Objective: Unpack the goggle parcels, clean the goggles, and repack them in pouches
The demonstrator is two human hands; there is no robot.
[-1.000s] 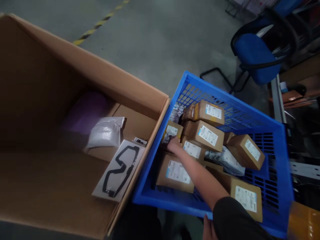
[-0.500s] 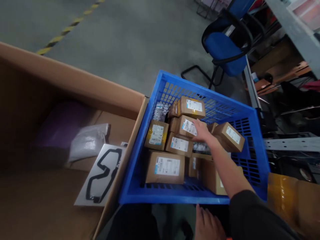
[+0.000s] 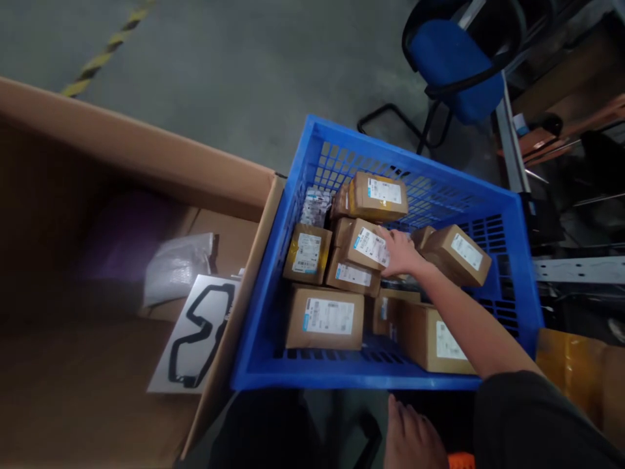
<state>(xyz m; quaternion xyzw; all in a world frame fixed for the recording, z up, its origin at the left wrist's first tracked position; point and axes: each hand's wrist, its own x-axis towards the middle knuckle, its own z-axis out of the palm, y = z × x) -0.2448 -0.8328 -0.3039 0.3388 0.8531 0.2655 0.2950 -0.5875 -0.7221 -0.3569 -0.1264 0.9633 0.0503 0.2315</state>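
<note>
A blue plastic crate [image 3: 508, 215] holds several small brown cardboard boxes with white labels. My right hand [image 3: 399, 251] reaches into the middle of the crate, its fingers closed on the right edge of one tilted labelled box [image 3: 365, 243]. Around it lie another box [image 3: 378, 194] behind, a box [image 3: 459, 254] to the right and a larger box [image 3: 326, 318] in front. My left hand [image 3: 411, 435] hangs below the crate's near rim, fingers loosely stretched, holding nothing.
A big open carton [image 3: 146, 163] stands to the left, with a white bubble-wrap packet [image 3: 176, 267] and a card showing a black gasket [image 3: 200, 332] inside. A blue office chair [image 3: 454, 58] and a metal rack [image 3: 576, 268] stand behind and right. Grey floor with a yellow-black line [image 3: 105, 52].
My right hand moved from the crate's left side to its middle and closed on the tilted box, lifting its edge slightly. The view swung right and down.
</note>
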